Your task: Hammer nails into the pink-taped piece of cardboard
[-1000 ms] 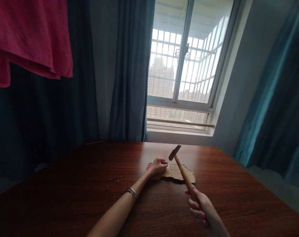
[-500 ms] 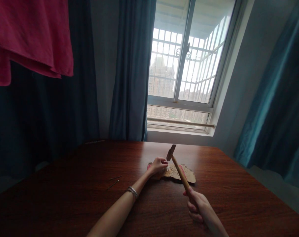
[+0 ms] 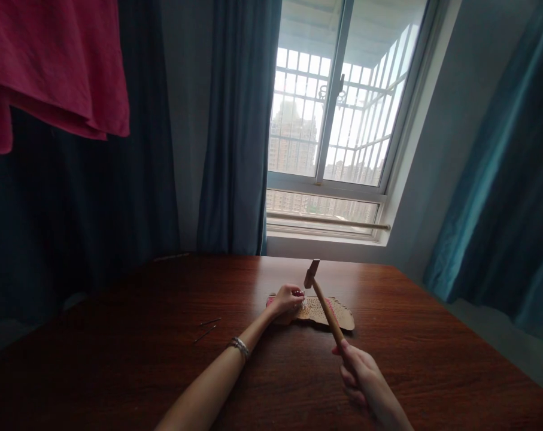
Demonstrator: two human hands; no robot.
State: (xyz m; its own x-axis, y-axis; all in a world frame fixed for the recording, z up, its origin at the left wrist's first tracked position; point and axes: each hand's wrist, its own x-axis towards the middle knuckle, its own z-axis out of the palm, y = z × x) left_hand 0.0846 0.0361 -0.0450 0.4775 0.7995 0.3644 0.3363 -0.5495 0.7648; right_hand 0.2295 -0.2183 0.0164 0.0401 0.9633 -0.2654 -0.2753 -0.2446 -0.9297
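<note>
Holds a hammer (image 3: 327,308) in the right grip (image 3: 361,371), curled closed around the lower end of the wooden handle. Points the hammer away and a little left, with the long axis slanting from near right to far left and the metal head set across the handle. Wears a bracelet (image 3: 239,346) on the left wrist, above the wooden surface (image 3: 271,383). Shows two thin rods (image 3: 203,334) near each other, left of that forearm. Places the left grip (image 3: 288,299) at the left part of a pitted brown board (image 3: 343,316), with fingers drawn together; cannot tell for certain what they hold. Has the hammer's head ahead of the right grip, just beside the left fingertips. Faces a blue curtain (image 3: 235,131) and a window (image 3: 307,120) beyond.
</note>
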